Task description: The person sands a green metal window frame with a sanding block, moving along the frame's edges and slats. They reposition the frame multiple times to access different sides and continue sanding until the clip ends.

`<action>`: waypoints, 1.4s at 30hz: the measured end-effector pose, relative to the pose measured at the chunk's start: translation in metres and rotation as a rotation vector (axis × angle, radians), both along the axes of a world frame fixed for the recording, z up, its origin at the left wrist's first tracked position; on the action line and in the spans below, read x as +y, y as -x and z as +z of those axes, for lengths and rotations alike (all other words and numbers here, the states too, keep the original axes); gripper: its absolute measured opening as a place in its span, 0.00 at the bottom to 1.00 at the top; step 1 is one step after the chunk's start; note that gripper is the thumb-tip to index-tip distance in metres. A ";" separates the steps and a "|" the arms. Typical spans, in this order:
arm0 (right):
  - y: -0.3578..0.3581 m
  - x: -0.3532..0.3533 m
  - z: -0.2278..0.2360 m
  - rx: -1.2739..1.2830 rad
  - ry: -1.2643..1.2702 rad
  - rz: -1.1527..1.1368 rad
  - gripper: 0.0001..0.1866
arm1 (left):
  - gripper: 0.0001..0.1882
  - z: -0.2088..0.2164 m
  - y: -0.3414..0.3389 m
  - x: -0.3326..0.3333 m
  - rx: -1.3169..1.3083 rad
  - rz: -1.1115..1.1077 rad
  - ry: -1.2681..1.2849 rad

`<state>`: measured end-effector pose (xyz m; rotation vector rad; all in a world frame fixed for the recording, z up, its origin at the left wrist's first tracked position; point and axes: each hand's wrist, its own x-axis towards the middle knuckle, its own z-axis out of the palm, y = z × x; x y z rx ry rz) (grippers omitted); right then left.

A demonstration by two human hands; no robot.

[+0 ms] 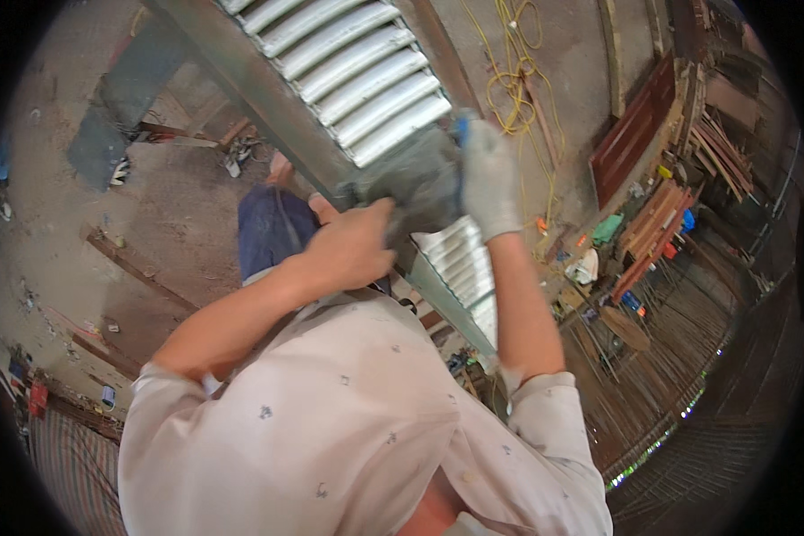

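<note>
Louvred panel (357, 76) is lying beneath both hands, its dark midsection (424, 174) sitting between bare left hand (353, 243) and gloved right hand (491, 179). Right is blurring beside something blue (463, 129), left fingertips are blending into the dark part: can't tell either grip; panel top is running out of frame. Yellow cord (514, 82) is lying rightward; shirt (330, 393) is blocking the lower view.

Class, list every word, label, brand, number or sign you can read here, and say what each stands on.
No text can be read.
Shirt: small dark motifs, no legible letters.
Silver slats: no lettering visible.
Small blue item in the right-hand clutter: too small to read.
</note>
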<state>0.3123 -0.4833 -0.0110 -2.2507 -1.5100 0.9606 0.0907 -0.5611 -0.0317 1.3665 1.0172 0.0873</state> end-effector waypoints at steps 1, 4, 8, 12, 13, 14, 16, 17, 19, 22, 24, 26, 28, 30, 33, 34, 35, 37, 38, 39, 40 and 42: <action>-0.003 0.019 0.008 0.022 0.061 -0.092 0.28 | 0.27 0.002 -0.016 0.014 -0.013 0.003 0.049; -0.039 0.067 0.027 -0.199 0.144 -0.087 0.29 | 0.24 -0.015 -0.073 0.041 -0.158 0.103 -0.002; -0.109 0.080 0.031 -0.408 0.001 -0.116 0.29 | 0.21 0.007 -0.130 0.067 -0.165 0.090 -0.089; -0.105 0.024 0.090 -0.116 -0.196 -0.186 0.21 | 0.21 0.049 -0.136 0.038 -0.147 0.021 -0.141; -0.111 -0.009 0.100 -0.044 -0.188 -0.252 0.18 | 0.22 0.056 -0.133 0.023 -0.147 -0.029 -0.143; -0.119 -0.035 0.105 0.038 -0.188 -0.301 0.16 | 0.22 0.057 -0.131 0.010 -0.173 -0.054 -0.162; -0.126 -0.105 0.101 0.068 -0.397 -0.553 0.24 | 0.23 0.058 -0.136 -0.025 -0.238 -0.144 -0.184; -0.117 -0.136 0.100 0.103 -0.457 -0.709 0.28 | 0.23 0.060 -0.140 -0.038 -0.229 -0.200 -0.188; -0.094 -0.185 0.099 0.067 -0.539 -0.858 0.36 | 0.24 0.062 -0.150 -0.058 -0.203 -0.308 -0.202; -0.057 -0.231 0.095 -0.066 -0.563 -0.914 0.40 | 0.27 0.061 -0.162 -0.083 -0.234 -0.485 -0.191; -0.057 -0.254 0.096 -0.010 -0.564 -1.040 0.40 | 0.31 0.053 -0.164 -0.103 -0.326 -0.572 -0.268; -0.074 -0.295 0.085 -0.045 -0.537 -1.052 0.39 | 0.36 0.054 -0.163 -0.121 -0.410 -0.670 -0.262; -0.064 -0.316 0.095 0.135 -0.584 -1.017 0.36 | 0.46 0.045 -0.164 -0.130 -0.445 -0.831 -0.266; -0.060 -0.344 0.097 0.312 -0.655 -1.261 0.33 | 0.40 0.067 -0.167 -0.108 -0.411 -1.046 -0.399; -0.070 -0.432 0.046 0.067 -0.777 -1.330 0.36 | 0.26 0.057 -0.185 -0.065 -0.482 -0.900 -0.402; -0.061 -0.431 0.077 -0.093 -0.623 -1.318 0.38 | 0.25 0.071 -0.184 -0.025 -0.493 -0.880 -0.542; -0.056 -0.427 0.088 -0.269 -0.548 -1.318 0.40 | 0.28 0.012 -0.185 0.013 -0.196 -1.006 -0.917; -0.065 -0.443 0.080 -0.622 -0.448 -1.315 0.43 | 0.39 -0.064 -0.172 0.080 0.034 -0.568 -0.873; -0.081 -0.435 0.083 -0.601 -0.398 -1.304 0.45 | 0.43 -0.133 -0.122 0.140 0.123 -0.858 -1.633; -0.075 -0.461 0.085 -0.632 -0.282 -1.389 0.47 | 0.44 -0.060 -0.141 0.100 0.288 -0.781 -1.099; -0.083 -0.462 0.091 -0.571 -0.255 -1.384 0.50 | 0.45 -0.058 -0.124 0.103 0.304 -0.812 -1.122; -0.099 -0.480 0.093 -0.556 -0.160 -1.322 0.52 | 0.46 -0.058 -0.109 0.094 0.318 -0.853 -1.128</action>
